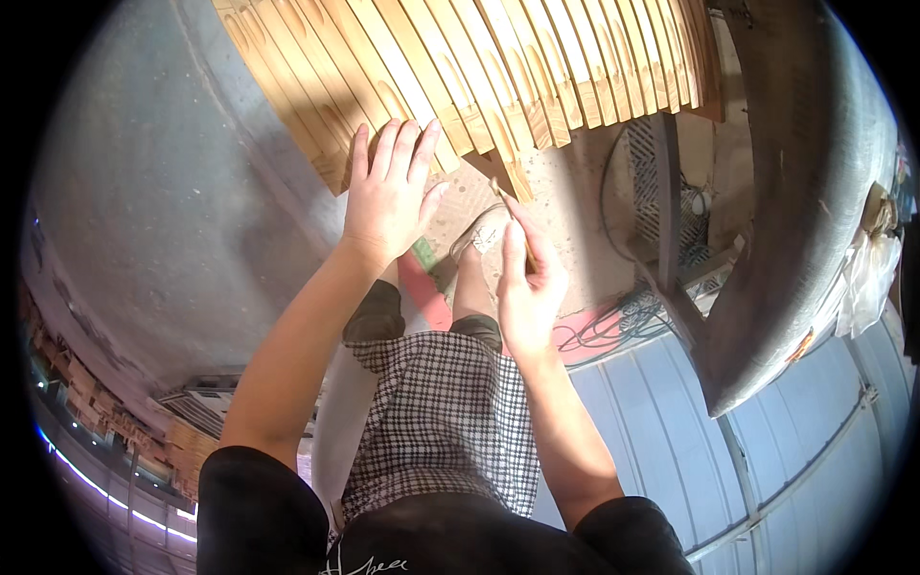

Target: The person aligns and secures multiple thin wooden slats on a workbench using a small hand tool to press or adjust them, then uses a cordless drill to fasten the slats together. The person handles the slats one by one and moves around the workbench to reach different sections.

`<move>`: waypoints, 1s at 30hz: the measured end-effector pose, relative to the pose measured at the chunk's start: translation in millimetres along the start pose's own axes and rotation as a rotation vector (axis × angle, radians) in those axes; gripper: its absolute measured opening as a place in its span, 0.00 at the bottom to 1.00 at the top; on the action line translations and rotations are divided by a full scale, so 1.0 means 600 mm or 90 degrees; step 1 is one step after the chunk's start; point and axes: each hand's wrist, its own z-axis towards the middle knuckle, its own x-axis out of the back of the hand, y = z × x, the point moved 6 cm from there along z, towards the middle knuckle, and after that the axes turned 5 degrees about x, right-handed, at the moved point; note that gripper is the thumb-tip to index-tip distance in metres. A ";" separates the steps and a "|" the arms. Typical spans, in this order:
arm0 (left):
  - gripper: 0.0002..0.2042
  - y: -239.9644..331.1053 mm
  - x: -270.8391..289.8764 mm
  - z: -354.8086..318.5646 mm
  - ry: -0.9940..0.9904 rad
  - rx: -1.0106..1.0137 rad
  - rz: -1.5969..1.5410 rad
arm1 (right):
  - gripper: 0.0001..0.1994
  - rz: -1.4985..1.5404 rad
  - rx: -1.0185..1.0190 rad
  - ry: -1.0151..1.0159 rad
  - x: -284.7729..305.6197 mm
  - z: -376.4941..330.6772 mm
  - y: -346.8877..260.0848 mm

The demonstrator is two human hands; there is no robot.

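A row of pale wooden slats (460, 67) stands side by side on edge across the far part of the view, fanned out, their near ends cut in steps. The left hand (388, 196) lies flat on the near ends of the slats at the left of the row, palm down, fingers (395, 144) stretched straight and held close together, pointing far, the thumb out to the right. Its wrist is straight and the bare forearm runs back to the near left, to a black sleeve.

Just right of it and a little nearer, the right hand (525, 287) is raised with its back to the camera, fingers (522, 225) drawn narrow and pinched about a thin stick (508, 206) that points far toward the near end of a slat in the middle of the row. What the stick is cannot be told. The right forearm comes up from the near right, elbow bent, also from a black sleeve.

Between and below the arms show checked shorts (446, 412) and a shoe (484, 235) on the floor (153, 192), which is grey concrete to the left. To the right, under the slats, stand a dark post (668, 192) and a wire fan guard (690, 206), with a tangle of cables (609, 331) near them. A big grey curved drum (795, 192) fills the far right.
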 end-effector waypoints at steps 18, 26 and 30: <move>0.33 -0.057 0.010 -0.012 0.065 -0.002 -0.292 | 0.19 -0.278 0.118 0.003 -0.160 0.049 0.000; 0.33 -0.093 0.041 0.017 0.073 -0.067 -0.182 | 0.24 -0.333 0.138 -0.019 -0.176 0.040 0.010; 0.33 -0.138 0.062 0.063 0.124 -0.065 -0.151 | 0.22 -0.347 0.148 -0.025 -0.169 0.036 0.003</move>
